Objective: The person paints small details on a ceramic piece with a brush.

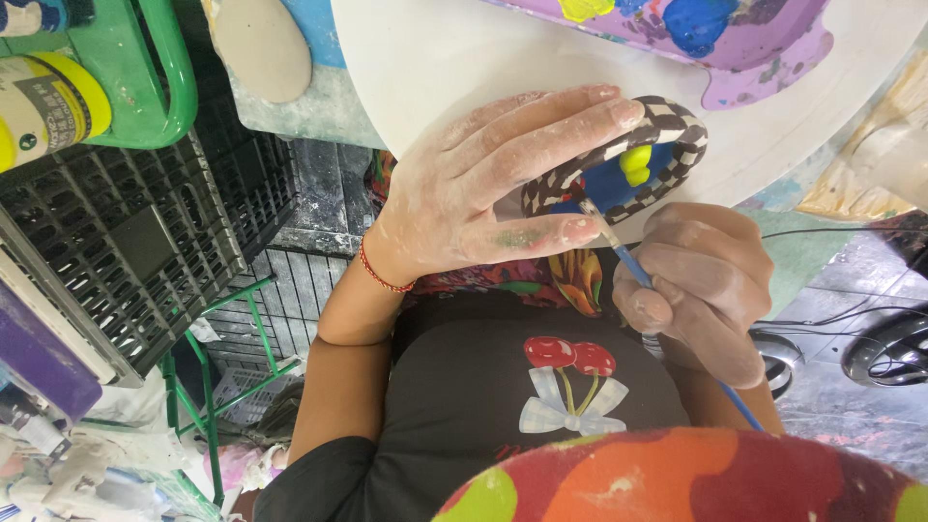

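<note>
Head view: the left hand [483, 188], dusted pale, closes its fingers over a small ceramic piece [628, 164] at about one o'clock from centre. The piece has a black-and-white checkered rim, a blue inside and a yellow blob. At three o'clock, the right hand [701, 290] pinches a blue-handled brush [628, 256], its tip touching the blue. A white table [435, 58] lies at twelve.

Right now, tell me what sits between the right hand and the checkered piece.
In the head view, a thin blue-handled paintbrush spans that gap: the right hand grips it, its tip on the checkered piece held by the left hand.
</note>
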